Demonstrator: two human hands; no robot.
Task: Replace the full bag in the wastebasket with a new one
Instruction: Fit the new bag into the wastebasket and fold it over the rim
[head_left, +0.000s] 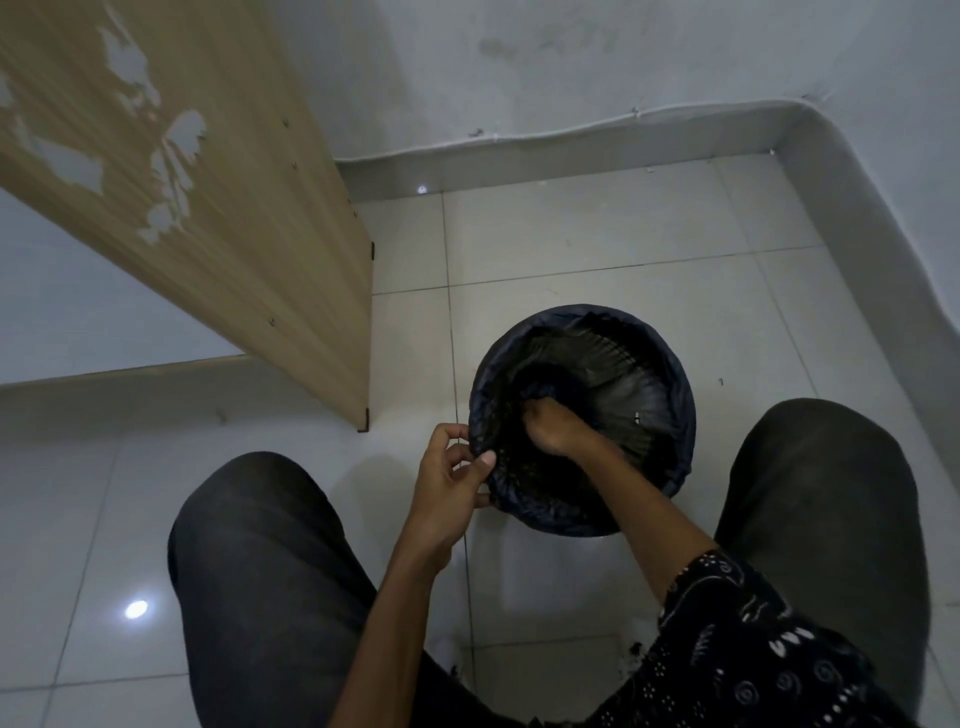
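Head: dark bag (681, 415) covers wastebasket (608, 358) rim.

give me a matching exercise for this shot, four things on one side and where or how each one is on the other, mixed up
Column one:
1. left hand
2. right hand
3. bag
4. wood panel

Column two:
a. dark, folded outward over a round rim
b. surface peeled off in pale patches
c. reaches down inside the bag
d. pinches the bag's near edge

Pairs: 1-d, 2-c, 3-a, 4-b
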